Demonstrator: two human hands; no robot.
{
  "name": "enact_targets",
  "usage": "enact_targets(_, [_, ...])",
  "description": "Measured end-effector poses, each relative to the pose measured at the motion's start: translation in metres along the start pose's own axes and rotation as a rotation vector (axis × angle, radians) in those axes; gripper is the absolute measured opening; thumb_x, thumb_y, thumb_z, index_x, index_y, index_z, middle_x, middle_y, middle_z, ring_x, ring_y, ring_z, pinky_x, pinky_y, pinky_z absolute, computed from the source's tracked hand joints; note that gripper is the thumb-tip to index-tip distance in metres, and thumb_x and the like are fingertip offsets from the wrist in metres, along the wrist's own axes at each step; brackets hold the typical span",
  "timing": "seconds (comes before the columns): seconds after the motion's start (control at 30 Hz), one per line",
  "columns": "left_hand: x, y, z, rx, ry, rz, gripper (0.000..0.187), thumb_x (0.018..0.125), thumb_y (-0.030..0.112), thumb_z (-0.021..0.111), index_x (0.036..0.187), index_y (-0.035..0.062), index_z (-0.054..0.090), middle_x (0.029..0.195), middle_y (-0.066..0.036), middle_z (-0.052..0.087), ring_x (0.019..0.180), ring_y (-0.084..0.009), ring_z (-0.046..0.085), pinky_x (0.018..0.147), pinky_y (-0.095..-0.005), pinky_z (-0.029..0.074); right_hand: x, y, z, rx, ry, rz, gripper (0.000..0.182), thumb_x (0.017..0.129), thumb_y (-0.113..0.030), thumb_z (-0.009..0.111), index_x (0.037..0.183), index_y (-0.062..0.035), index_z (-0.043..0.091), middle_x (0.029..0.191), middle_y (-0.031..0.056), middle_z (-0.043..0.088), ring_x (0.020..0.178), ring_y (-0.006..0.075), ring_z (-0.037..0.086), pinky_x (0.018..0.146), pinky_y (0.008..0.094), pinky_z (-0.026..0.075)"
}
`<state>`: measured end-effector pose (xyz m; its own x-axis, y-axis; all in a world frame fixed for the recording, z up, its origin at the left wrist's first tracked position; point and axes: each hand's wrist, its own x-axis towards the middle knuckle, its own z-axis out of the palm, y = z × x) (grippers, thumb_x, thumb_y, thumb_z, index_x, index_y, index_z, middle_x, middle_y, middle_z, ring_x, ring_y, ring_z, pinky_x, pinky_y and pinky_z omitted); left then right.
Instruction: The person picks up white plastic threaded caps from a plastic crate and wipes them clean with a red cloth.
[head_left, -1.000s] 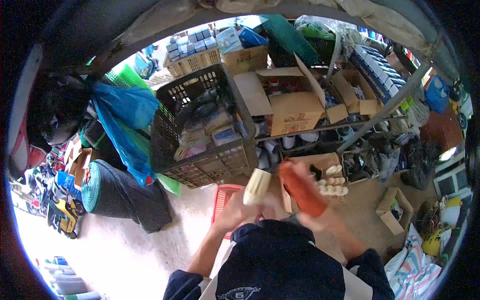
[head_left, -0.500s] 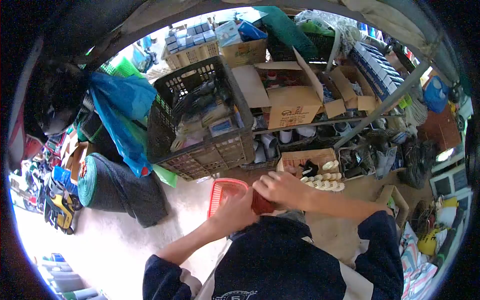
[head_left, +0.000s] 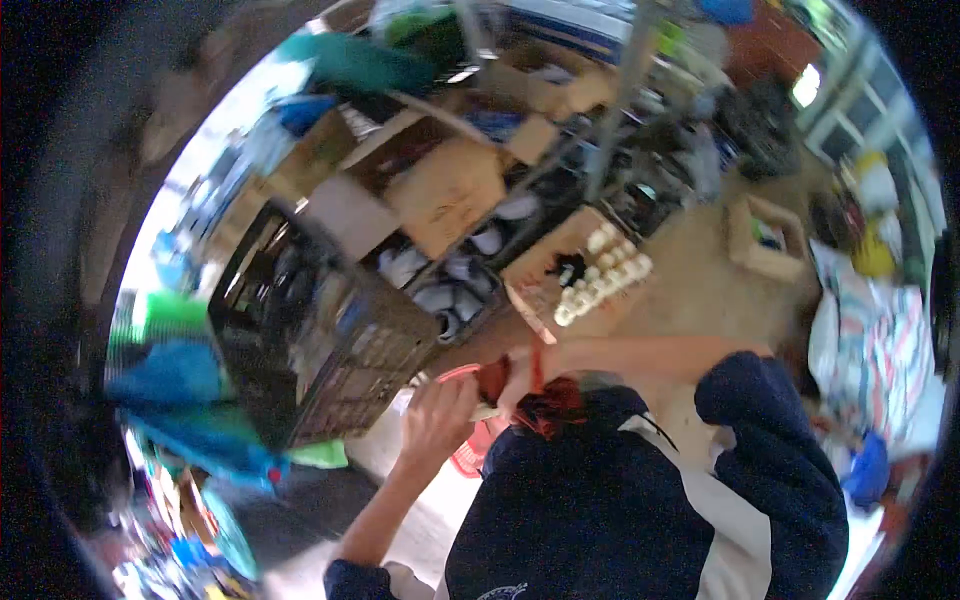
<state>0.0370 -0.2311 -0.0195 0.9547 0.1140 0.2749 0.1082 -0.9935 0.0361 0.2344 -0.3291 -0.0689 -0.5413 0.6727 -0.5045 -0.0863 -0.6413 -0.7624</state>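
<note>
The view is tilted and motion-blurred. Both hands meet close to my chest. My left hand is curled around a cream roll, of which only a sliver shows. My right hand grips a red mesh sleeve against the left hand. More red mesh bunches under my right wrist, against my dark blue top. A red plastic basket sits just beneath the hands, mostly hidden by them.
A black plastic crate full of goods stands to the left. A wooden tray holding several cream rolls lies ahead on the floor. Open cardboard boxes and white pipe fittings fill shelves behind. A small box sits at right.
The camera has swung and rolled hard, tilting the whole scene. The hands, apart a second ago with the roll and mesh held separately, are now together at my chest.
</note>
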Motion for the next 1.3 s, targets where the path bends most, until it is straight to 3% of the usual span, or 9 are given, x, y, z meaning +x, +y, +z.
enact_targets(0.17, [0.037, 0.037, 0.004, -0.507, -0.539, -0.232, 0.062, 0.073, 0.029, 0.079, 0.121, 0.0005, 0.051, 0.104, -0.020, 0.066, 0.091, -0.0422, 0.065, 0.079, -0.0486, 0.054, -0.037, 0.026, 0.002, -0.977, 0.333, -0.345, 0.033, 0.073, -0.023, 0.076, 0.094, -0.0009, 0.064, 0.090, 0.0160, 0.069, 0.089, 0.0274, 0.068, 0.066, 0.0386, 0.054])
enact_targets(0.3, [0.020, 0.042, 0.067, -1.065, -0.638, -0.326, 0.058, 0.071, 0.015, 0.079, 0.120, 0.0015, 0.052, 0.097, -0.015, 0.067, 0.084, -0.0314, 0.068, 0.072, -0.0401, 0.055, -0.044, 0.068, 0.009, -1.401, 0.776, -0.442, 0.022, 0.084, -0.018, 0.060, 0.102, -0.0046, 0.059, 0.096, 0.0141, 0.066, 0.092, 0.0311, 0.067, 0.064, 0.0411, 0.055])
enact_targets(0.37, [0.028, 0.042, 0.081, -1.659, -0.896, -0.723, 0.055, 0.070, 0.010, 0.079, 0.118, 0.0023, 0.052, 0.093, -0.011, 0.066, 0.079, -0.0236, 0.068, 0.066, -0.0348, 0.055, -0.072, 0.054, 0.008, -1.496, 0.901, -0.453, 0.021, 0.087, -0.017, 0.056, 0.105, -0.0066, 0.058, 0.093, 0.0135, 0.064, 0.088, 0.0319, 0.067, 0.061, 0.0424, 0.055])
enact_targets(0.5, [0.057, 0.024, 0.115, -1.898, -1.236, -0.594, 0.054, 0.071, 0.006, 0.080, 0.118, 0.0017, 0.052, 0.091, -0.007, 0.064, 0.068, -0.0173, 0.065, 0.057, -0.0307, 0.054, -0.102, 0.058, -0.006, -1.327, 0.929, -0.347, 0.027, 0.082, -0.020, 0.061, 0.107, -0.0087, 0.058, 0.083, 0.0132, 0.063, 0.074, 0.0343, 0.067, 0.058, 0.0444, 0.053])
enact_targets(0.7, [0.092, 0.065, 0.108, -1.137, -0.955, -0.141, 0.058, 0.074, 0.020, 0.079, 0.124, 0.0019, 0.053, 0.095, -0.014, 0.067, 0.076, -0.0252, 0.069, 0.070, -0.0401, 0.056, -0.126, 0.100, -0.025, -0.904, 0.693, -0.048, 0.037, 0.075, -0.022, 0.071, 0.108, -0.0078, 0.059, 0.090, 0.0170, 0.067, 0.072, 0.0387, 0.067, 0.062, 0.0490, 0.054])
enact_targets(0.83, [0.147, 0.084, 0.118, -0.498, -1.203, 0.026, 0.069, 0.071, 0.026, 0.082, 0.128, 0.0008, 0.051, 0.110, -0.019, 0.065, 0.101, -0.0319, 0.064, 0.091, -0.0423, 0.048, -0.163, 0.137, -0.056, -0.347, 0.626, -0.404, 0.041, 0.077, -0.031, 0.077, 0.104, -0.0052, 0.061, 0.090, 0.0134, 0.068, 0.080, 0.0318, 0.067, 0.071, 0.0431, 0.054])
enact_targets(0.93, [0.166, 0.063, 0.151, -0.419, -0.682, 0.101, 0.066, 0.070, 0.022, 0.084, 0.124, 0.0020, 0.053, 0.109, -0.020, 0.061, 0.099, -0.0356, 0.060, 0.089, -0.0432, 0.047, -0.156, 0.208, -0.089, 0.184, 0.701, -0.396, 0.051, 0.073, -0.037, 0.082, 0.108, -0.0062, 0.062, 0.093, 0.0122, 0.067, 0.086, 0.0263, 0.066, 0.079, 0.0392, 0.053])
enact_targets(1.13, [0.221, 0.039, 0.281, -0.845, -0.487, -0.716, 0.078, 0.075, 0.019, 0.083, 0.138, 0.0008, 0.041, 0.126, -0.016, 0.053, 0.114, -0.0285, 0.053, 0.099, -0.0408, 0.043, -0.256, 0.296, -0.155, 0.522, 1.237, 0.336, 0.059, 0.073, -0.040, 0.080, 0.116, -0.0048, 0.062, 0.094, 0.0148, 0.070, 0.091, 0.0252, 0.067, 0.084, 0.0400, 0.053])
enact_targets(1.3, [0.278, 0.005, 0.452, -0.969, -0.303, -0.879, 0.086, 0.083, 0.022, 0.078, 0.149, 0.0053, 0.026, 0.137, -0.011, 0.049, 0.126, -0.0233, 0.048, 0.105, -0.0369, 0.039, -0.208, 0.491, -0.092, 0.630, 1.609, 0.290, 0.047, 0.076, -0.033, 0.078, 0.110, -0.0052, 0.061, 0.095, 0.0132, 0.069, 0.089, 0.0270, 0.067, 0.080, 0.0391, 0.052])
